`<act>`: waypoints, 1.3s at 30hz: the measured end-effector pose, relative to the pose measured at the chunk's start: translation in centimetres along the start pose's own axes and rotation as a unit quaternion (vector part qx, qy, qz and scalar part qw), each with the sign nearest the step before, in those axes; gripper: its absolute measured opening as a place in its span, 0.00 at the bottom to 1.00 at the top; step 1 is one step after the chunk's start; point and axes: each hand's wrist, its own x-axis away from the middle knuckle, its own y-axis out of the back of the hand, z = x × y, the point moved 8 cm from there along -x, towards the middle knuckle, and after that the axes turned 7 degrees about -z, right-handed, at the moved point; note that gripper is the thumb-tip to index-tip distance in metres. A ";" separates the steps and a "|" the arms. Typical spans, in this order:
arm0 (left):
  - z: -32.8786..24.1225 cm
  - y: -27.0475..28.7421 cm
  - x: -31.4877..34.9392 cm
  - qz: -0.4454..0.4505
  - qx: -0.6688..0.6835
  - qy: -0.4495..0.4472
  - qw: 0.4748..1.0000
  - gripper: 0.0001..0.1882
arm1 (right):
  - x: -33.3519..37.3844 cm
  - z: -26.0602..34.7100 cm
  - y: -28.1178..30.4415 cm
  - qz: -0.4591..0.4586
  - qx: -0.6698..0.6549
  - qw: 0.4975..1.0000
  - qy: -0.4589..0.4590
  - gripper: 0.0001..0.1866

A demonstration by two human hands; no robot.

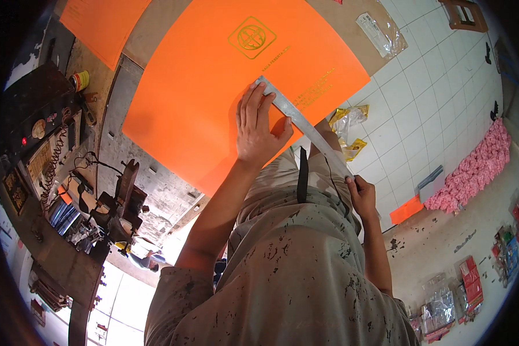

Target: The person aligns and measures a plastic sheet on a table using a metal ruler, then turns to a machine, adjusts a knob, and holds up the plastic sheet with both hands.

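Note:
A large orange sheet (196, 98) with gold printing lies in front of me. Across its right part runs a long grey metal ruler (305, 127), slanting down past the sheet's edge toward my right side. My left hand (256, 130) rests flat on the orange sheet, its fingers stretched out. Its fingertips and thumb touch the ruler's left edge near the far end. Beyond the sheet, my right hand (362, 199) is closed around the near part of the ruler.
Another orange sheet (101, 29) lies at the far left. A machine (127, 196) with cables stands left of the worktable (135, 144). Yellow-and-clear plastic wrapping (350, 128) lies on the tiled floor (421, 81). Pink bundled material (473, 167) sits along the right wall.

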 end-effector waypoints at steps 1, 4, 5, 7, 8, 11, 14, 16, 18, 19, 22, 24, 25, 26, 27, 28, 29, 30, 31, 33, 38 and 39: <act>0.2 0.1 0.2 -0.005 0.010 0.011 1.000 0.32 | 0.1 0.2 0.0 0.000 0.000 1.000 0.000 0.26; 0.4 0.1 0.3 -0.008 0.019 0.021 1.000 0.33 | 0.3 0.6 0.0 0.005 0.008 1.000 -0.004 0.25; 0.4 0.0 0.3 -0.006 0.018 0.019 1.000 0.33 | 0.3 0.7 0.0 0.003 0.011 1.000 0.001 0.25; 0.3 0.0 0.3 -0.008 0.018 0.019 1.000 0.33 | 0.4 0.8 0.0 0.001 0.014 1.000 0.007 0.24; 0.3 0.0 0.3 -0.011 0.017 0.019 1.000 0.32 | 0.4 0.9 0.0 -0.001 0.011 1.000 0.004 0.24; 0.1 0.0 0.0 0.009 0.014 0.015 1.000 0.32 | 0.4 0.6 0.2 -0.019 0.002 1.000 0.002 0.23; -0.3 -0.4 0.0 0.023 -0.019 -0.016 0.999 0.31 | 0.2 0.3 0.8 -0.042 0.001 0.999 0.000 0.23; -0.2 -0.4 0.0 0.030 -0.024 -0.011 0.999 0.32 | -0.1 0.2 1.0 -0.050 0.006 0.999 -0.004 0.23; -0.1 -0.6 0.1 0.038 -0.030 -0.007 0.999 0.32 | -0.2 0.4 1.2 -0.059 0.011 0.998 0.010 0.23; -0.1 -0.7 0.1 0.042 -0.038 -0.005 0.998 0.32 | -0.2 0.3 1.2 -0.059 0.011 0.998 0.010 0.23; 0.0 -0.9 0.3 0.051 -0.048 -0.001 0.998 0.33 | -0.3 0.3 1.2 -0.057 0.015 0.998 0.008 0.23; 0.1 -1.0 0.3 0.055 -0.048 0.003 0.997 0.33 | -0.3 0.8 1.2 -0.058 0.006 0.998 0.007 0.21; 0.1 -1.0 0.3 0.052 -0.046 0.001 0.998 0.33 | -0.3 0.6 1.2 -0.058 0.006 0.998 0.006 0.21; 0.1 -1.0 0.3 0.049 -0.044 -0.001 0.998 0.33 | -0.3 0.3 1.1 -0.053 0.007 0.999 0.005 0.20; 0.1 -1.0 0.2 0.049 -0.044 -0.001 0.998 0.33 | -0.3 0.1 1.0 -0.047 0.009 0.999 0.005 0.20; 0.0 -1.1 0.3 0.053 -0.047 -0.003 0.997 0.33 | -0.3 0.4 1.1 -0.047 0.009 0.999 0.004 0.20; 0.0 -1.1 0.3 0.057 -0.051 -0.005 0.997 0.34 | -0.4 0.6 1.2 -0.051 0.001 0.999 0.003 0.20; 0.0 -1.1 0.3 0.057 -0.051 -0.005 0.997 0.34 | -0.5 0.9 1.4 -0.055 -0.006 0.998 0.002 0.20; 0.0 -1.1 0.2 0.061 -0.049 -0.004 0.997 0.34 | -0.6 1.1 1.4 -0.055 -0.006 0.998 0.002 0.20; 0.1 -1.1 0.2 0.065 -0.047 -0.002 0.997 0.34 | -0.7 1.4 1.7 -0.065 -0.012 0.998 0.008 0.21; -0.1 -1.0 0.1 0.068 -0.043 -0.006 0.997 0.34 | -0.9 0.3 1.7 -0.064 0.008 0.998 0.007 0.22; -0.1 -1.1 0.1 0.068 -0.044 -0.006 0.997 0.34 | -0.9 0.3 1.7 -0.064 0.006 0.998 0.003 0.22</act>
